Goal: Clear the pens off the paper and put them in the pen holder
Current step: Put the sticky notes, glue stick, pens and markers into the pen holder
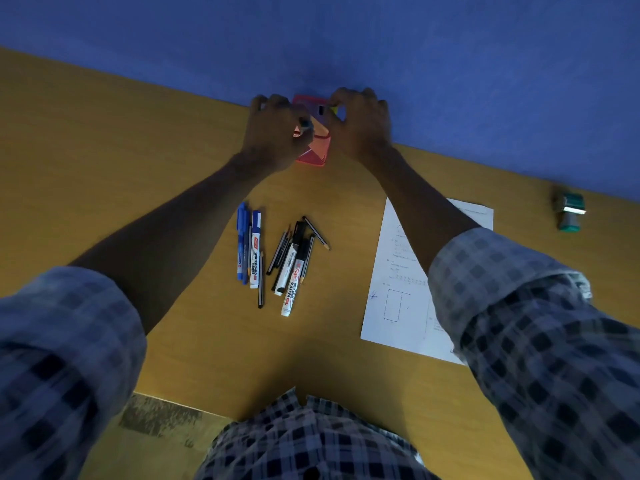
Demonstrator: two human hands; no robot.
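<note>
Both hands are at the pink mesh pen holder, which stands at the far edge of the table against the blue wall. The left hand has its grip closed on a dark-tipped pen at the holder's rim. The right hand curls at the holder's right side; its grip cannot be made out. 2 loose groups of pens and markers lie on the bare table, left of the paper and apart from it. A green stamp sits far right.
</note>
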